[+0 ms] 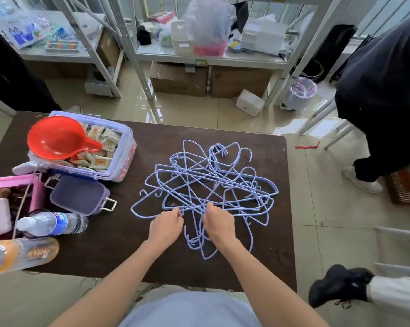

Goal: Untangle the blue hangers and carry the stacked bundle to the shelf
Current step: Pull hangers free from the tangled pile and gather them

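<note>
A tangled heap of pale blue wire hangers (213, 185) lies flat on the dark brown table (119, 251), right of its middle. Hooks stick out in all directions. My left hand (166, 226) pinches a hanger wire at the heap's near left edge. My right hand (219, 224) grips crossing wires at the near middle of the heap, with a few hangers running under it. The metal shelf (208, 56) stands across the floor beyond the table, loaded with bags and white boxes.
On the table's left are a clear box of packets with a red scoop (57, 138), a purple lidded box (80, 194), a pink box (15, 185) and two lying bottles (53, 224). A person in black (383, 109) stands at the right; a black shoe (340, 285) is near the table corner.
</note>
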### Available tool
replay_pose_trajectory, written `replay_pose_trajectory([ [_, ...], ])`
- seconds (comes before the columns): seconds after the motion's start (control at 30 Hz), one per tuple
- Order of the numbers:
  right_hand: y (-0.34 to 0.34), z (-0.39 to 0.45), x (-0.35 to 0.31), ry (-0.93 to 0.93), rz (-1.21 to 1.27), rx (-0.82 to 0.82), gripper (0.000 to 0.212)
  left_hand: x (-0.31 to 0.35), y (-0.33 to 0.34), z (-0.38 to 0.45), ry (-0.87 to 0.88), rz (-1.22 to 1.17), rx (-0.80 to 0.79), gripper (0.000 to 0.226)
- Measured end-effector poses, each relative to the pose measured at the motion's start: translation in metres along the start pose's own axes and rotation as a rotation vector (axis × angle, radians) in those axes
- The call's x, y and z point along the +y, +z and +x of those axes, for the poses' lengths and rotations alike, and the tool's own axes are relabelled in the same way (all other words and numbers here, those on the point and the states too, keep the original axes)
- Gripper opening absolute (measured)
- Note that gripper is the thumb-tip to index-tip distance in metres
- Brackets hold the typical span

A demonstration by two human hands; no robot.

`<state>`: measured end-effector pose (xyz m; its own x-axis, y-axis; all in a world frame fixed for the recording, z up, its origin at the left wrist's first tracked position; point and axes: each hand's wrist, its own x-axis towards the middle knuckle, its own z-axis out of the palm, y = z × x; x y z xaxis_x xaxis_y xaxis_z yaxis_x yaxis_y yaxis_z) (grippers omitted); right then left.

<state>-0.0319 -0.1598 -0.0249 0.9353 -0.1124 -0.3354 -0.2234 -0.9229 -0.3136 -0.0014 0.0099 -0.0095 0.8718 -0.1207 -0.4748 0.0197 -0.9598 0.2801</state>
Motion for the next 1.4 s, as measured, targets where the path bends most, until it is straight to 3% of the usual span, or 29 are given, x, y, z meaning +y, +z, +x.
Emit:
replay_pose_trajectory([
  [0.17,0.015,-0.026,0.000,0.251,0.214,0.022,0.019,0.009,-0.008,0.013,0.185,0.162,-0.150,0.025],
  [0.3,0.033,-0.017,-0.006,0.293,0.336,-0.112,0.027,0.018,-0.001,0.021,0.132,0.120,-0.221,0.030],
  [0.37,0.029,-0.013,-0.005,0.274,0.285,-0.149,0.034,0.016,0.005,0.018,0.102,0.129,-0.243,0.033],
  [0.43,0.019,-0.013,-0.003,0.190,0.134,-0.115,0.032,0.012,0.009,0.011,0.080,0.112,-0.243,0.034],
  [0.53,0.003,-0.009,0.010,-0.021,-0.066,0.099,0.015,0.003,0.020,0.002,0.020,0.041,-0.235,0.039],
  [0.67,0.011,0.001,0.033,-0.255,-0.361,-0.058,0.047,-0.006,0.030,-0.015,-0.092,-0.081,-0.182,0.028],
  [0.77,0.016,0.010,0.036,-0.371,-0.474,-0.118,0.038,-0.009,0.033,-0.031,-0.154,-0.164,-0.119,0.009],
  [1.0,-0.011,0.026,0.038,-0.672,-0.485,-0.037,0.022,-0.032,0.024,-0.065,-0.263,-0.220,-0.089,0.012],
  [1.1,-0.048,0.023,0.025,-0.628,-0.324,0.080,0.013,-0.049,0.014,-0.066,-0.339,-0.386,-0.171,0.017],
  [1.17,-0.076,0.021,0.009,-0.439,-0.101,0.079,0.016,-0.041,-0.007,-0.064,-0.330,-0.608,-0.327,0.023],
  [1.23,-0.101,0.020,-0.012,-0.262,0.211,0.015,0.019,-0.019,-0.037,-0.061,-0.251,-0.789,-0.396,0.025],
  [1.33,-0.129,0.014,-0.046,-0.079,0.789,-0.147,0.021,0.015,-0.077,-0.049,-0.071,-1.007,-0.338,0.023],
  [1.4,-0.135,0.009,-0.064,0.037,1.060,-0.214,0.018,0.034,-0.090,-0.037,0.027,-1.032,-0.373,0.029],
])
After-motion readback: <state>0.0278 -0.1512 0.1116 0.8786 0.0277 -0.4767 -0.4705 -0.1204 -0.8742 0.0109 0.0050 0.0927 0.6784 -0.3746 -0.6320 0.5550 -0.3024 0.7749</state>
